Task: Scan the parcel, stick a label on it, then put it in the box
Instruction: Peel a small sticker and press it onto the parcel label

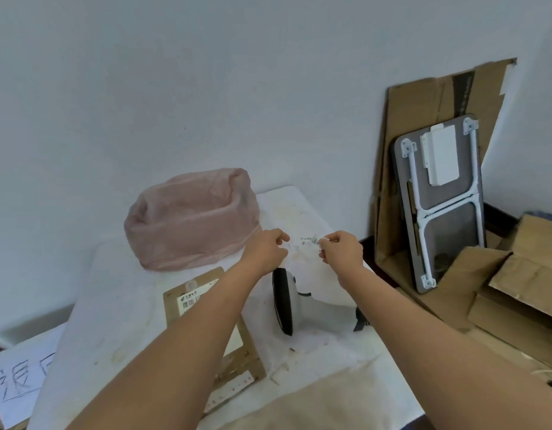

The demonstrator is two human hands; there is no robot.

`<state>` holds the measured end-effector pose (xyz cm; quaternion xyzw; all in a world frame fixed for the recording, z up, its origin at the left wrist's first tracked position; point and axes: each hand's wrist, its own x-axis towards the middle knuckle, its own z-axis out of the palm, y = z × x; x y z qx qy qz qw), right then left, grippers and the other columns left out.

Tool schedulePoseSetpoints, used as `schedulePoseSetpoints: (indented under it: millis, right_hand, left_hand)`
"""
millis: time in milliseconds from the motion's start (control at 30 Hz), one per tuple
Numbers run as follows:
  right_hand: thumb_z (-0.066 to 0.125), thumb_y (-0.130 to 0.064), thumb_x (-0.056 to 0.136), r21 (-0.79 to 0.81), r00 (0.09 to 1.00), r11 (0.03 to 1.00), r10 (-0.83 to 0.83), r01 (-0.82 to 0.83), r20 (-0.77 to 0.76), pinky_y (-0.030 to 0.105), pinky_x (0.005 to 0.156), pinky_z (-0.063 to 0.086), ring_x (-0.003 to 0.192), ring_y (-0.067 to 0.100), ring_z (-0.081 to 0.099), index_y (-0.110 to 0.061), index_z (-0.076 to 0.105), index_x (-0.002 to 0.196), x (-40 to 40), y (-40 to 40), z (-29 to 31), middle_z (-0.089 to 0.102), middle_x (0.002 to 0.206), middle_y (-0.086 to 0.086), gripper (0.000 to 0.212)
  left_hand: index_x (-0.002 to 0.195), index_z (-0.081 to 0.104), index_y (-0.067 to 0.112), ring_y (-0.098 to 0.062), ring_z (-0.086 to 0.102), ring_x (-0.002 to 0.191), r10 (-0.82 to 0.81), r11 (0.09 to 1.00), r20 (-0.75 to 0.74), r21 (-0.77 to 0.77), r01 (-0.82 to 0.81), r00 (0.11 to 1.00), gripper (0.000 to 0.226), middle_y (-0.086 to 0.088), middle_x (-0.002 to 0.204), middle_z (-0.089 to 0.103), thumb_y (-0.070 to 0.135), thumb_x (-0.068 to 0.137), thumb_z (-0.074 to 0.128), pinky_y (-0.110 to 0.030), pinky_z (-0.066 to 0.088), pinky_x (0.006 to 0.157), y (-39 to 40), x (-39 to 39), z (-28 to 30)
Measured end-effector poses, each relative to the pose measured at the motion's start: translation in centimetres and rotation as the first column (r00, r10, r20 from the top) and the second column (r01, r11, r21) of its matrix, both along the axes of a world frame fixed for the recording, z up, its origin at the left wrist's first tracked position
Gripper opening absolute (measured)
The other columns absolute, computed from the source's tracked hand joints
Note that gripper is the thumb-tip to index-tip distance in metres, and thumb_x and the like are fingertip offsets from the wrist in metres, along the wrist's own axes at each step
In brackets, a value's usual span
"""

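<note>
Both my hands are raised over the far part of the white-covered table (119, 305). My left hand (265, 248) and my right hand (341, 248) each pinch one end of a small white label (309, 242) with dark print, stretched between them. Below my left forearm lies the parcel, a flat brown cardboard envelope (178, 302) with a barcode sticker, partly hidden by the arm. A black-and-white handheld scanner (284, 301) stands on the table under my hands.
A pink plastic bag (191, 218) over a container sits at the table's far left. Open cardboard boxes (516, 290) lie on the floor at right. A folded grey table (439, 206) leans on cardboard against the wall. A white handwritten sheet (17, 380) lies at lower left.
</note>
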<state>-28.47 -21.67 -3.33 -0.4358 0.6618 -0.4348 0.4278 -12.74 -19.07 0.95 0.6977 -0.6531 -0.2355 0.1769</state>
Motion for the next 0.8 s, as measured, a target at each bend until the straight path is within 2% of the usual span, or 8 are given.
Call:
schedulePoseSetpoints:
  millis: [67, 167, 233, 367, 433, 533, 633, 800]
  right_hand:
    - [0.057, -0.011, 0.085, 0.014, 1.0, 1.0, 0.002, -0.003, 0.014, 0.047, 0.083, 0.059, 0.063, 0.016, 0.065, -0.005, 0.066, 0.094, 0.1, -0.3, -0.4, 0.067, 0.074, 0.003, 0.014]
    - [0.054, -0.011, 0.087, 0.007, 0.999, 0.999, -0.032, 0.032, 0.024, 0.047, 0.082, 0.059, 0.072, 0.02, 0.068, -0.006, 0.065, 0.094, 0.0, -0.6, -0.9, 0.07, 0.084, 0.009, 0.014]
    - [0.054, -0.012, 0.087, 0.009, 0.998, 0.998, -0.059, 0.058, 0.024, 0.048, 0.082, 0.059, 0.08, 0.026, 0.071, -0.008, 0.064, 0.094, -0.3, -0.9, -1.3, 0.071, 0.088, 0.011, 0.013]
    - [0.051, -0.011, 0.085, 0.044, 1.0, 0.999, -0.014, 0.014, -0.008, 0.046, 0.082, 0.059, 0.082, 0.027, 0.072, -0.012, 0.062, 0.089, -0.5, -0.9, -1.4, 0.068, 0.072, 0.004, 0.011]
    - [0.051, -0.011, 0.085, 0.053, 0.999, 0.998, 0.025, -0.022, -0.048, 0.045, 0.082, 0.059, 0.084, 0.028, 0.072, -0.016, 0.059, 0.083, -0.4, -0.8, -1.5, 0.068, 0.07, 0.003, 0.01]
    - [0.051, -0.013, 0.085, 0.059, 0.988, 0.995, 0.085, -0.078, -0.131, 0.041, 0.078, 0.058, 0.086, 0.028, 0.07, -0.013, 0.062, 0.09, -0.2, -0.8, -1.5, 0.072, 0.09, 0.009, 0.012]
    - [0.052, -0.014, 0.085, 0.068, 0.953, 0.986, 0.163, -0.151, -0.254, 0.03, 0.067, 0.046, 0.083, 0.022, 0.061, -0.013, 0.065, 0.098, -0.1, -0.8, -1.4, 0.067, 0.102, 0.006, 0.018]
    - [0.053, -0.013, 0.086, 0.074, 0.931, 0.981, 0.195, -0.18, -0.31, 0.029, 0.067, 0.041, 0.083, 0.019, 0.055, -0.013, 0.065, 0.098, 0.1, -0.9, -1.5, 0.067, 0.107, 0.006, 0.017]
  left_hand:
    - [0.137, 0.055, 0.023, -0.022, 0.055, 0.119, -0.085, 0.996, 0.086, 0.035, 0.082, 0.993, 0.044, -0.004, 0.134, 0.053, 0.015, 0.093, 0.059, -0.025, 0.04, 0.088, -1.1, -0.7, -0.4]
    - [0.144, 0.049, 0.026, -0.023, 0.053, 0.123, -0.184, 0.98, 0.165, 0.104, 0.168, 0.969, 0.052, -0.006, 0.141, 0.047, 0.023, 0.093, 0.061, -0.028, 0.04, 0.098, -2.6, -1.6, -1.0]
    - [0.144, 0.048, 0.027, -0.023, 0.053, 0.124, -0.219, 0.972, 0.193, 0.131, 0.196, 0.956, 0.052, -0.005, 0.14, 0.047, 0.03, 0.094, 0.062, -0.028, 0.039, 0.098, -3.5, -2.0, -1.1]
    - [0.136, 0.056, 0.023, -0.022, 0.053, 0.119, -0.244, 0.964, 0.229, 0.167, 0.209, 0.942, 0.048, -0.005, 0.131, 0.054, 0.035, 0.09, 0.067, -0.024, 0.036, 0.088, -5.0, -2.5, -1.3]
    - [0.128, 0.06, 0.019, -0.022, 0.054, 0.115, -0.227, 0.967, 0.23, 0.165, 0.192, 0.946, 0.044, -0.005, 0.126, 0.057, 0.033, 0.088, 0.07, -0.023, 0.037, 0.083, -5.5, -2.8, -1.7]
    - [0.119, 0.063, 0.016, -0.021, 0.057, 0.107, -0.209, 0.973, 0.218, 0.145, 0.18, 0.953, 0.037, -0.006, 0.121, 0.061, 0.027, 0.085, 0.073, -0.024, 0.04, 0.08, -5.8, -3.3, -2.3]
    - [0.111, 0.066, 0.013, -0.019, 0.055, 0.099, -0.204, 0.976, 0.216, 0.127, 0.179, 0.955, 0.029, -0.005, 0.119, 0.063, 0.02, 0.084, 0.071, -0.023, 0.037, 0.077, -5.6, -3.5, -2.6]
    - [0.122, 0.058, 0.016, -0.021, 0.055, 0.102, -0.182, 0.976, 0.164, 0.154, 0.157, 0.97, 0.041, -0.008, 0.118, 0.065, 0.014, 0.083, 0.071, -0.025, 0.04, 0.078, -5.5, -3.2, -3.1]
